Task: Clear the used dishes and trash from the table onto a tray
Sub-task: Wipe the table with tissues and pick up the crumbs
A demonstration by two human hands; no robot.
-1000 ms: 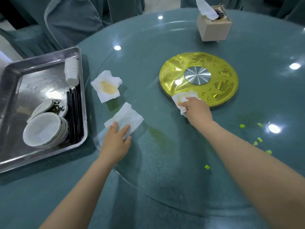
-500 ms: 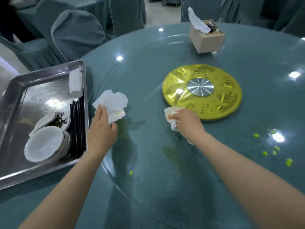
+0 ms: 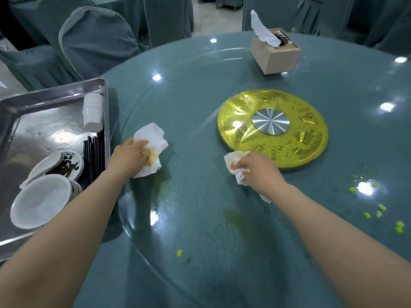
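Head view: my left hand [image 3: 129,155] clutches a stained napkin [image 3: 152,143] on the glass just beside the tray [image 3: 44,121] (bowls inside). My right hand [image 3: 259,168] grips a crumpled tissue [image 3: 233,160] near the gold disc [image 3: 307,138].

Changes recorded against the two earlier pictures:

- Left hand [image 3: 131,155]: a second ago flat on a spread napkin near the glass turntable's edge; now farther left, just beside the steel tray [image 3: 107,121], fingers curled round a bunched pile of napkins [image 3: 151,147].
- Napkins: the flat one and the yellow-stained one lay apart; now gathered into one wad, stain showing under the fingers.
- Right hand [image 3: 255,168]: was touching the gold disc's [image 3: 311,138] rim; now drawn back off it.
- Right-hand crumpled napkin [image 3: 233,163]: more tightly bunched, one end trailing beneath the wrist.
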